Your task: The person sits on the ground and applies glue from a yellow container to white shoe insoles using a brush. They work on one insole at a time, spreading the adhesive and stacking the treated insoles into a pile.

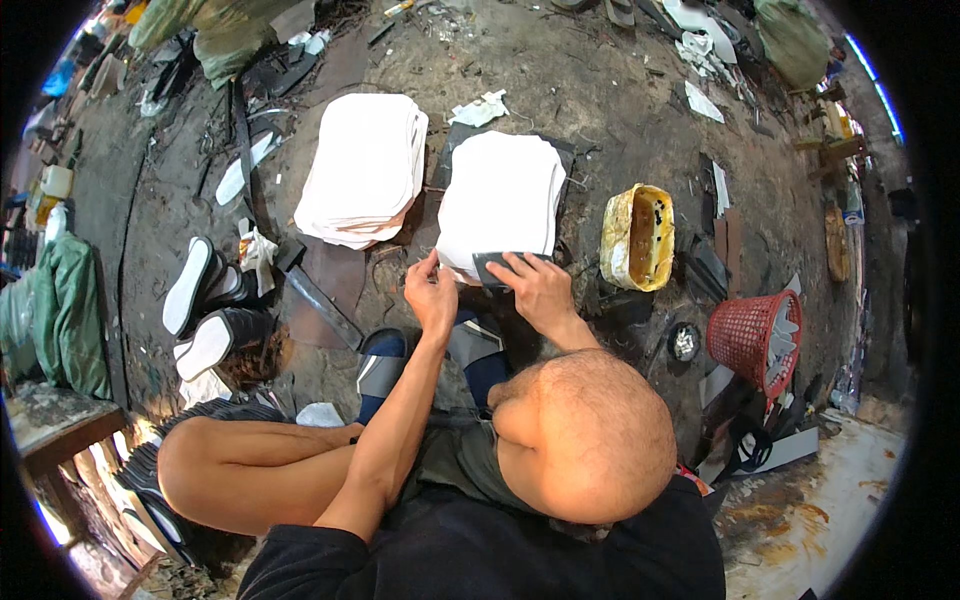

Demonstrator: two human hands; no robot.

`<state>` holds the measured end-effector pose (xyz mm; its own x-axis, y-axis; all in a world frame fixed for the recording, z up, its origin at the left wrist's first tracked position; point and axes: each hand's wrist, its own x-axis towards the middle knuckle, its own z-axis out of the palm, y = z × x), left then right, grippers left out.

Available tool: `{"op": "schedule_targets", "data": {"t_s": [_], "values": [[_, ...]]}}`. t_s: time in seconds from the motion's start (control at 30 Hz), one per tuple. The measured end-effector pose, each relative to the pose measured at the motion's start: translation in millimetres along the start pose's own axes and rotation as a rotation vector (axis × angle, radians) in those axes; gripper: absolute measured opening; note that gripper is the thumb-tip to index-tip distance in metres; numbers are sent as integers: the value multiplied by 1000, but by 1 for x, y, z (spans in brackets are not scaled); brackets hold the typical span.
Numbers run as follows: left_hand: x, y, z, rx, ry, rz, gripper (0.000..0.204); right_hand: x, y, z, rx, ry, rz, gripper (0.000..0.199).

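Note:
Two stacks of white sheets with wavy, rounded outlines lie on the floor in front of me. At the near left corner of the right stack [502,195], my left hand [433,298] has its thumb and fingers pinched together; what is between them is too small to make out. My right hand [545,295] holds a dark, flat rectangular piece [487,270] against the near edge of the same stack. The left stack [362,165] sits a little apart, untouched by either hand, its lower layers slightly uneven.
A yellowish, stained tub [612,245] stands right of the stacks. Farther right are a red plastic basket [728,335] with scraps and a small round dish [684,342]. A hammer [318,298] and white-soled footwear [190,285] lie on the left. My sandalled feet [382,362] are close below the hands.

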<state>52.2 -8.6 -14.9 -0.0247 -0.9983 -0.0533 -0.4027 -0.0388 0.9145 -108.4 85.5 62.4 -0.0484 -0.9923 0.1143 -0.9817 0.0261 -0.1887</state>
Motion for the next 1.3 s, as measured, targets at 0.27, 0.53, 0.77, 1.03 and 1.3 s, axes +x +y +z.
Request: {"op": "schedule_targets", "data": {"t_s": [0.27, 0.53, 0.77, 1.03, 1.3], "values": [[5, 25, 25, -209, 30, -123, 36, -19, 6, 16, -36, 34, -200, 47], [51, 104, 13, -776, 97, 117, 30, -50, 9, -20, 150, 48, -114, 48], [195, 35, -64, -527, 351, -313, 54, -63, 10, -81, 406, 302, 264, 47], [69, 37, -30, 268, 13, 466, 54, 35, 52, -114, 625, 416, 426, 43], [7, 9, 29, 585, -811, 1025, 60, 156, 68, -60, 281, 7, 406, 42]]}}
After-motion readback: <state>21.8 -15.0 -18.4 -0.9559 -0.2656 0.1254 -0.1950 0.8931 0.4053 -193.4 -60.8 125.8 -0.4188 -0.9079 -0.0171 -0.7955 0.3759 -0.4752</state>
